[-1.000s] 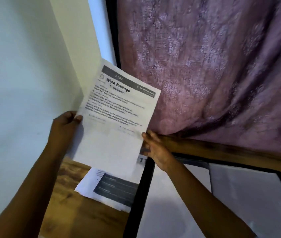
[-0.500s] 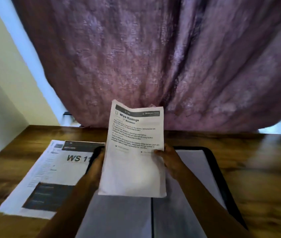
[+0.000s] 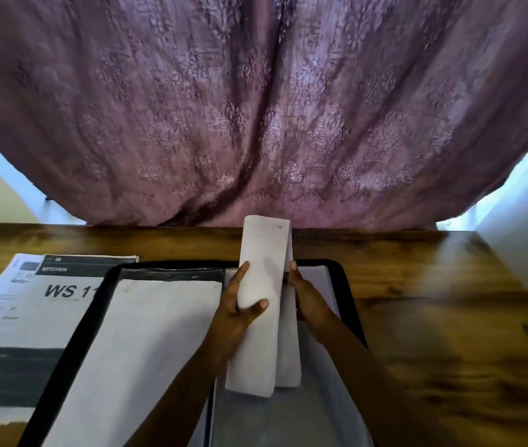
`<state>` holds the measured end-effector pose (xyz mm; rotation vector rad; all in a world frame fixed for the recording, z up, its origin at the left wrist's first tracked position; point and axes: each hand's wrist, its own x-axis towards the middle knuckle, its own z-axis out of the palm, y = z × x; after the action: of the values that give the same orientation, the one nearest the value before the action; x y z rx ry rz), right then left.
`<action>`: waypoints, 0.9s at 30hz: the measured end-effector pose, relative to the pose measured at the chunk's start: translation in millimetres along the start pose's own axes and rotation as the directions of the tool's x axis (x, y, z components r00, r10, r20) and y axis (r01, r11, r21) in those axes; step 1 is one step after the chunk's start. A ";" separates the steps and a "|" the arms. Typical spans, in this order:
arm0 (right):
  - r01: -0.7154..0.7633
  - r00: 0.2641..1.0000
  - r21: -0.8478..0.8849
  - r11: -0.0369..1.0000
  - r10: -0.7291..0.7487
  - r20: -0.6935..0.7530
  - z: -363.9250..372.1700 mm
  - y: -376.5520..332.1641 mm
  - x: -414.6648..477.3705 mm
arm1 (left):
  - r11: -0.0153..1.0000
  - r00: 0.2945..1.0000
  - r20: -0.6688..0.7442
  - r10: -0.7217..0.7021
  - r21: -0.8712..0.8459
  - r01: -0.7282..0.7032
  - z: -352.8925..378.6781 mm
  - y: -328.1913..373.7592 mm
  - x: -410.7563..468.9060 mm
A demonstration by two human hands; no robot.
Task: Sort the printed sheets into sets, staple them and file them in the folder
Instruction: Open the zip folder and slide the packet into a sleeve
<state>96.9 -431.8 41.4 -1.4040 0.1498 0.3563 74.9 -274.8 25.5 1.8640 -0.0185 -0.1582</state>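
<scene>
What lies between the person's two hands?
Between the left hand and right hand is the set of printed sheets, held by both above the folder, in the head view.

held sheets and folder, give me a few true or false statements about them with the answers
1. The left hand and the right hand both hold the set of sheets over the folder. True.
2. The folder lies closed on the table. False: it lies open.
3. The KITCHEN stack lies left of the folder. True.
4. The held set shows its printed face. False: a blank side shows.
5. The curtain is green. False: it is purple.
</scene>
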 end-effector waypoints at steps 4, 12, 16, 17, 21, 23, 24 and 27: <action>0.037 0.999 -0.170 0.985 -0.039 -0.006 -23.3 8.5 2.1 | 0.997 0.999 0.010 0.048 0.059 -0.049 24.7 -6.8 -0.2; -0.027 0.984 -0.062 0.998 0.015 -0.175 -80.2 11.8 20.3 | 0.595 0.991 -0.103 0.080 0.803 0.035 5.0 -36.3 34.8; -0.010 0.984 -0.053 0.999 0.001 -0.176 -83.8 14.8 24.4 | 0.533 0.994 -0.061 0.090 0.846 0.003 9.3 -46.3 33.4; -0.007 0.986 -0.038 0.999 0.000 -0.168 -83.7 15.6 24.1 | 0.526 0.991 -0.067 0.119 0.850 -0.005 9.4 -47.3 32.2; -0.017 0.986 -0.034 0.999 0.011 -0.163 -85.3 18.6 23.1 | 0.477 0.977 -0.076 0.201 0.879 -0.029 1.6 -46.4 38.3; -0.022 0.987 -0.049 0.999 0.014 -0.160 -87.5 20.4 24.8 | 0.433 0.965 -0.083 0.249 0.901 -0.034 -3.9 -47.7 44.7; -0.027 0.987 -0.053 0.998 0.018 -0.157 -88.4 21.5 25.7 | 0.412 0.959 -0.080 0.270 0.910 -0.040 -6.1 -48.7 47.4; -0.021 0.990 -0.044 0.999 0.015 -0.139 -90.2 25.1 26.1 | 0.399 0.953 -0.064 0.297 0.915 -0.063 -9.4 -49.1 52.3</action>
<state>122.7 -513.0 -5.4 -1.4739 0.2699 0.2782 124.5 -256.2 -23.8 2.9815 -0.1977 0.2989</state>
